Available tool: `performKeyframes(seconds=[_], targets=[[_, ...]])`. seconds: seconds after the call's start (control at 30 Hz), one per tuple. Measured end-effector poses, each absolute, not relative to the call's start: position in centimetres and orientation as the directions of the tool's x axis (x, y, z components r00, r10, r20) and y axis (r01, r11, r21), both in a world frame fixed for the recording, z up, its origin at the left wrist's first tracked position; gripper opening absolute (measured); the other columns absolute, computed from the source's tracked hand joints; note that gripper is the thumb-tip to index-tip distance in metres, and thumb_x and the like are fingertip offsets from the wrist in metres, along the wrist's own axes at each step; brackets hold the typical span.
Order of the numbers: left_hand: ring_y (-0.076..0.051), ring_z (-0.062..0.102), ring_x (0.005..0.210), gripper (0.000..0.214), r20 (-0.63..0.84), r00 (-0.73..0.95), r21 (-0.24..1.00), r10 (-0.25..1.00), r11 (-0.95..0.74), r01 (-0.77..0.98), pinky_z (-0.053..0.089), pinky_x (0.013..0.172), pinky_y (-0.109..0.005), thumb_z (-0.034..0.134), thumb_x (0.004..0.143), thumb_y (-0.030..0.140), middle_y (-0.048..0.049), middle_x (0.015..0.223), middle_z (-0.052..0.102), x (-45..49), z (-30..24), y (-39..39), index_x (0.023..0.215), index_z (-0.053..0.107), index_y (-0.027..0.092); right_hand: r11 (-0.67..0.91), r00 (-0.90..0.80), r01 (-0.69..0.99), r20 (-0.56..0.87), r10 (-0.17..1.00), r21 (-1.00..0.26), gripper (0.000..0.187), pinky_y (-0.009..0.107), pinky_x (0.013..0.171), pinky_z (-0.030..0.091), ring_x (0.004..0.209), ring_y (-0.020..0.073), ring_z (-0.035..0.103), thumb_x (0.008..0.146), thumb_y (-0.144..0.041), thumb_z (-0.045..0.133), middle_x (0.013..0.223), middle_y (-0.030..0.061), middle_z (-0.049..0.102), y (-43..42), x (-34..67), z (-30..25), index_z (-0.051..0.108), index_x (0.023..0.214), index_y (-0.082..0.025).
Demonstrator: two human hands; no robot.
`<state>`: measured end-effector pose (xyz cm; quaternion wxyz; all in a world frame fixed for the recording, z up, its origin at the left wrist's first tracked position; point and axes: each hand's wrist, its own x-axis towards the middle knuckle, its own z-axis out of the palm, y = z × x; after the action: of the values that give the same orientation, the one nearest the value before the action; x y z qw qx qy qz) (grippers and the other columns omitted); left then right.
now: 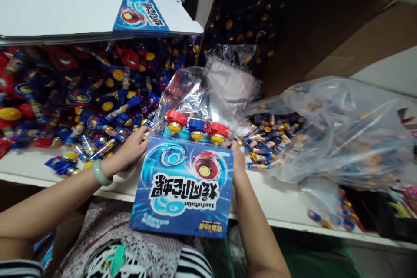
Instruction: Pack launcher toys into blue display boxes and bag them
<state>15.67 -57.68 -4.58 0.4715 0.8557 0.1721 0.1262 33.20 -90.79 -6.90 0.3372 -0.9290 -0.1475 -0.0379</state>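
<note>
A blue cardboard display box (182, 191) with upside-down lettering leans over the table edge against my body. Along its open far side sit red and blue toy spinning tops (197, 131) with yellow tips. A clear plastic bag (189, 91) spreads out behind the box, its mouth around the far end. At the box's upper left corner, my left hand (138, 142) pinches the bag's edge. My right hand (238, 158) is closed at the upper right corner, against the box's side, and appears to hold the bag's other edge; its fingertips are partly hidden.
Piles of red and blue toys (97, 100) cover the left of the white table (260, 195). Flat white cartons (65, 8) overhang them. Small tubes (270, 139) spill from a large translucent bag (345, 130) at right. A big cardboard box (339, 43) stands behind.
</note>
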Motion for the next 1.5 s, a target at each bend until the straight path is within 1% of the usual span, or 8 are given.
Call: performKeyframes(seconds=[0.17,0.3,0.47,0.57,0.73,0.9,1.17,1.5], targets=[[-0.021,0.063,0.094,0.03,0.331,0.871,0.725,0.363,-0.689,0.011,0.05,0.084,-0.033,0.058,0.086,0.037,-0.0073,0.105,0.067,19.0,-2.9,-57.5,0.109,0.065,0.02,-0.7,0.857,0.481,0.451,0.249,-0.528,0.04,0.049,0.104,0.041,0.117,0.0313,0.055,0.08,-0.033,0.06,0.125,0.0191,0.062,-89.4,34.4,-4.3,0.062,0.117,-0.017],[-0.017,0.06,0.078,0.037,0.226,0.88,0.861,0.417,-0.508,0.02,0.048,0.074,-0.029,0.061,0.083,0.042,-0.0045,0.088,0.067,22.0,-1.0,-56.9,0.108,0.067,0.016,-0.529,0.871,0.471,0.278,0.404,-0.706,0.017,0.04,0.089,0.048,0.089,0.0243,0.061,0.079,-0.03,0.056,0.088,0.0086,0.069,-87.9,36.5,-2.5,0.069,0.085,-0.021],[-0.014,0.054,0.068,0.038,0.107,0.895,0.935,0.434,-0.349,0.058,0.044,0.065,-0.025,0.068,0.076,0.045,-0.0011,0.075,0.062,23.0,1.2,-57.4,0.098,0.067,0.014,-0.271,0.962,0.23,0.175,0.211,-0.935,0.024,0.032,0.075,0.049,0.076,0.0183,0.059,0.075,-0.043,0.052,0.075,0.0019,0.064,-86.3,37.0,-2.2,0.061,0.079,-0.021],[-0.014,0.056,0.07,0.021,0.314,0.822,0.871,0.475,-0.489,-0.05,0.046,0.066,-0.024,0.061,0.085,0.038,-0.0014,0.077,0.062,22.0,1.5,-58.3,0.083,0.062,0.017,-0.235,0.97,0.236,0.216,0.11,-0.943,0.029,0.031,0.076,0.048,0.076,0.0169,0.057,0.076,-0.049,0.052,0.078,0.0017,0.062,-86.1,35.6,-2.6,0.059,0.082,-0.021],[-0.015,0.062,0.073,0.008,0.766,0.626,0.487,0.149,-0.77,-0.413,0.052,0.067,-0.027,0.059,0.086,0.015,-0.0026,0.08,0.064,18.7,0.6,-58.5,0.093,0.061,0.02,-0.226,0.839,0.529,0.544,-0.002,-0.818,0.02,0.028,0.066,0.043,0.07,0.0141,0.052,0.083,-0.04,0.063,0.077,0.0013,0.059,-87.3,33.1,-2.9,0.06,0.08,-0.021],[-0.014,0.065,0.078,0.032,0.773,0.627,0.302,-0.101,-0.81,-0.503,0.056,0.068,-0.025,0.058,0.084,0.003,-0.0036,0.088,0.066,15.6,0.1,-57.8,0.109,0.059,0.022,-0.331,0.721,0.669,0.689,0.071,-0.666,0.006,0.029,0.06,0.044,0.064,0.0141,0.052,0.085,-0.03,0.066,0.076,0.0006,0.061,-89.7,30.6,-3.3,0.065,0.084,-0.024],[-0.016,0.064,0.083,0.028,0.625,0.768,0.649,0.138,-0.639,-0.413,0.055,0.071,-0.028,0.059,0.085,0.002,-0.0027,0.088,0.065,14.6,1.8,-59.2,0.101,0.064,0.024,-0.135,0.9,0.436,0.429,0.076,-0.89,0.011,0.027,0.063,0.049,0.07,0.0138,0.059,0.083,-0.031,0.065,0.078,0.0007,0.063,-89.6,29.1,-1.8,0.061,0.08,-0.022],[-0.025,0.068,0.072,0.074,0.702,0.598,0.129,-0.387,-0.757,-0.641,0.061,0.059,-0.037,0.058,0.083,0.004,-0.0079,0.079,0.071,13.0,2.6,-58.0,0.151,0.047,0.032,-0.052,0.802,0.587,0.571,0.178,-0.808,0.006,0.032,0.069,0.055,0.075,0.0166,0.064,0.085,-0.025,0.067,0.078,0.0022,0.066,-91.2,27.5,-1.7,0.064,0.079,-0.024]])
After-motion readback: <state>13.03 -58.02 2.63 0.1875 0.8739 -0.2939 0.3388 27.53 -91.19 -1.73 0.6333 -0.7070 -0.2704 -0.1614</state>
